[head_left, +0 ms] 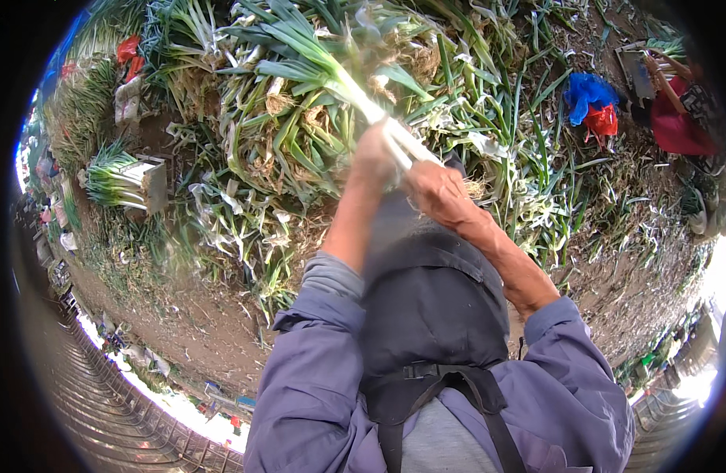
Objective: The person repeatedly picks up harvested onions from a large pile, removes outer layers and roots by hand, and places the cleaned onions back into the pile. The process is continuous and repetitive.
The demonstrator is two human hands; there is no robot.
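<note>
A leek (pixel 356 94) with green leaves and a bright white shank slants across the space before me, its leaves toward the upper left. My left hand (pixel 374 151), blurred, closes around the shank. Lower down, my right hand (pixel 442 192) grips the white part near the root end. Two white lengths show between my hands; whether they are two stalks or one with a layer pulled away, I cannot tell. Dry roots (pixel 474 189) stick out beside my right hand. Beyond my hands lies a heap of untrimmed leeks (pixel 268 136) with yellowing leaves and brown roots.
Stripped leaves (pixel 516 148) litter the soil. A holder (pixel 156 183) at left bears a bundle of leeks (pixel 117 180). At upper right lie a blue plastic bag (pixel 589 94) and a red one (pixel 602 121). A co-worker (pixel 682 118) handles leeks at the far right.
</note>
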